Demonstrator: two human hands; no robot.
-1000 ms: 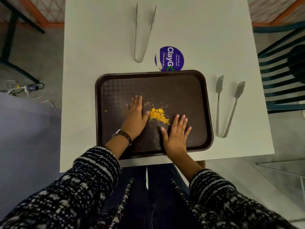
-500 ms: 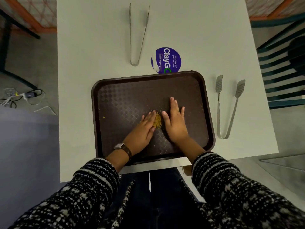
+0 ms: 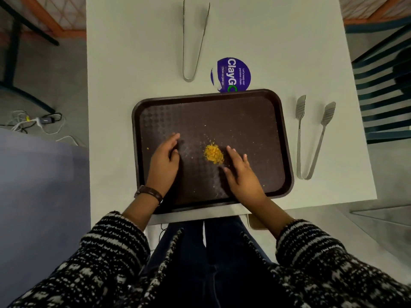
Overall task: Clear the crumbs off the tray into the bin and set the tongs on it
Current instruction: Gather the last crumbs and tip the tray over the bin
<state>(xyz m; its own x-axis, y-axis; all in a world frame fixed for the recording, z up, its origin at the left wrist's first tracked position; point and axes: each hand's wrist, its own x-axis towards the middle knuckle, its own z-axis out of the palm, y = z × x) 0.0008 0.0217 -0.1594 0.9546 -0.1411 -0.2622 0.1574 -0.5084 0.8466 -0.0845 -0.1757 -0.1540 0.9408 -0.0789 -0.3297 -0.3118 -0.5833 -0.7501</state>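
Observation:
A dark brown tray (image 3: 249, 112) lies on the white table (image 3: 138, 70) in front of me. A small heap of yellow crumbs (image 3: 213, 154) sits near the tray's middle, with a single stray crumb (image 3: 147, 148) at the left side. My left hand (image 3: 164, 162) rests on edge on the tray, left of the heap and apart from it, holding nothing. My right hand (image 3: 241, 172) lies just right of the heap, fingers spread, empty. Flat-tipped metal tongs (image 3: 311, 138) lie on the table right of the tray. Plain metal tongs (image 3: 193, 38) lie beyond it.
A round purple sticker (image 3: 231, 74) is on the table, partly under the tray's far edge. A dark slatted chair (image 3: 384, 90) stands to the right. Cables (image 3: 35, 123) lie on the floor to the left. No bin is in view.
Both hands had closed together over the crumbs half a second ago; now they have drawn apart, leaving the crumbs gathered in one tight heap between them.

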